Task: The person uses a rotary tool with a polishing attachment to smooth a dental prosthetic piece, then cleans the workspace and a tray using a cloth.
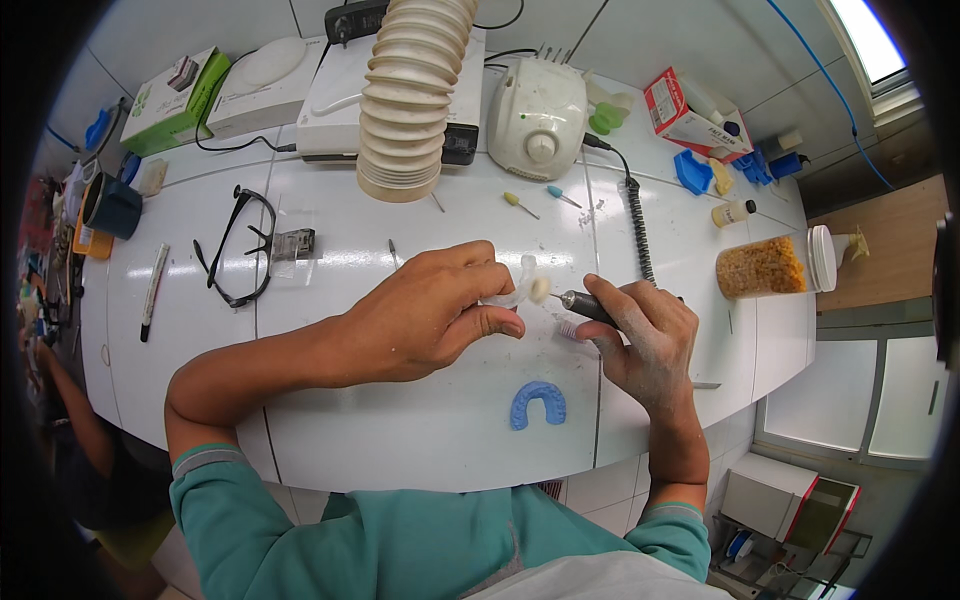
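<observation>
At the near edge of a white tiled workbench [430,440], a person in a teal sweatshirt polishes a small clear plastic dental piece [512,290] with a slim grey-and-black rotary handpiece [592,308]. The left hand [425,315] is clamped around the clear piece, thumb and fingers pinching it just above the bench near its middle; the right hand [650,345], dusted white, is closed on the handpiece in a pen-like grip. The tool's long axis runs roughly left to right, its tip pointing toward the person's left, where a pale round buffing wheel [539,289] touches the piece. Judging by how close the wheel sits to the left fingertips, a slip of the tool or a catch on the thin edge could nick the fingers or flick the piece out of the pinch.

A blue horseshoe-shaped dental mould [538,404] lies just in front of the hands. Farther back rest black-framed safety glasses [240,245] and two small burs [540,200]; a coiled black cord [636,225] leads to a white motor control box [540,115], beside a ribbed cream suction hose [408,95]. To the right, a clear jar of orange granules [765,265] lies on its side.
</observation>
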`<action>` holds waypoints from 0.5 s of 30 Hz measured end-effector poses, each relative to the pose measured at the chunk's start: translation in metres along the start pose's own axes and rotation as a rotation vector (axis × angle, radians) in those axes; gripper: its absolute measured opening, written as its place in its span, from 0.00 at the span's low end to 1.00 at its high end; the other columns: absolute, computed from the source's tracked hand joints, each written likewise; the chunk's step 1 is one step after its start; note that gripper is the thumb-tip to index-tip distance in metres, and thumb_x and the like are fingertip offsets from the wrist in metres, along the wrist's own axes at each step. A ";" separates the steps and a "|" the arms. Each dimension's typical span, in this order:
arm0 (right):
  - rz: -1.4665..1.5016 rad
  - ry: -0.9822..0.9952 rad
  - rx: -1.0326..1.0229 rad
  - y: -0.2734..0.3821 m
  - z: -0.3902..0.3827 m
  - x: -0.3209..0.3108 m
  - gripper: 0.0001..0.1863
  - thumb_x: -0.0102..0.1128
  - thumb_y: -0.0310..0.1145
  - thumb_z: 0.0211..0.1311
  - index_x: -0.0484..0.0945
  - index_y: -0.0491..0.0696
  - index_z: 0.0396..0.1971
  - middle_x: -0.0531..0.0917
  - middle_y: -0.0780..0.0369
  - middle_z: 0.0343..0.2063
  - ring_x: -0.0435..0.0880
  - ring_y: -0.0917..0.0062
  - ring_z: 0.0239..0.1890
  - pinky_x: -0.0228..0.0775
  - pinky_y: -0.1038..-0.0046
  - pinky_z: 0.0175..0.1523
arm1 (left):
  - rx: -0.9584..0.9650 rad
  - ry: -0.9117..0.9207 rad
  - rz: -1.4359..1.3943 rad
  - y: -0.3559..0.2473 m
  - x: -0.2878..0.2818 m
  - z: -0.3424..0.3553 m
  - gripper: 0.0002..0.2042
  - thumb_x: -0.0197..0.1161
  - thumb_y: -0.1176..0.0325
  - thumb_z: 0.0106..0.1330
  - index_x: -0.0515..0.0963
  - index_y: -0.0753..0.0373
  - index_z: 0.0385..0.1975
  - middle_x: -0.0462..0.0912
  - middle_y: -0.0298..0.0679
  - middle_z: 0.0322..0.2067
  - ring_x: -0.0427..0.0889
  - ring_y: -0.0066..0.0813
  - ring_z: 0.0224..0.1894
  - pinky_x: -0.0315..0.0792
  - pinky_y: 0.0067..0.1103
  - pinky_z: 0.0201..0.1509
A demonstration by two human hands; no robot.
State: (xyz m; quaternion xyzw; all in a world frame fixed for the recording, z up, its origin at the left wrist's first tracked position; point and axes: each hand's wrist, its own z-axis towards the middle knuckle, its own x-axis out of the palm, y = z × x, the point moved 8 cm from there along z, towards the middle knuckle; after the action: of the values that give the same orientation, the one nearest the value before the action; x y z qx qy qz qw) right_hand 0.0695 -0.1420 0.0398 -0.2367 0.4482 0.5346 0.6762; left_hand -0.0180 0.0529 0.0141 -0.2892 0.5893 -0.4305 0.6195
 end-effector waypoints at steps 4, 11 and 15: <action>-0.017 -0.003 0.000 -0.003 0.000 -0.001 0.25 0.81 0.51 0.60 0.93 0.52 0.51 0.81 0.70 0.22 0.74 0.83 0.20 0.63 0.74 0.25 | -0.029 0.016 -0.006 -0.002 -0.001 0.001 0.14 0.73 0.62 0.77 0.81 0.69 0.41 0.77 0.46 0.36 0.77 0.44 0.36 0.71 0.37 0.42; 0.005 -0.012 -0.003 -0.002 -0.001 -0.001 0.26 0.81 0.52 0.59 0.93 0.52 0.52 0.81 0.70 0.22 0.74 0.83 0.20 0.63 0.75 0.25 | 0.001 -0.003 0.002 -0.001 -0.001 0.000 0.14 0.74 0.63 0.76 0.81 0.69 0.41 0.77 0.44 0.37 0.76 0.40 0.34 0.71 0.34 0.39; 0.005 -0.005 0.001 -0.001 0.000 -0.001 0.26 0.82 0.51 0.59 0.93 0.52 0.52 0.81 0.70 0.22 0.74 0.83 0.20 0.63 0.74 0.25 | 0.022 -0.014 -0.009 -0.001 0.000 0.000 0.14 0.75 0.63 0.75 0.81 0.69 0.41 0.77 0.45 0.37 0.77 0.41 0.35 0.71 0.34 0.39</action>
State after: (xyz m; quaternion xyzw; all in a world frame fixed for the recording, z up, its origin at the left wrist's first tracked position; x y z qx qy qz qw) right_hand 0.0704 -0.1427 0.0401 -0.2338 0.4474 0.5367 0.6761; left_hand -0.0185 0.0528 0.0149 -0.2878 0.5787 -0.4377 0.6250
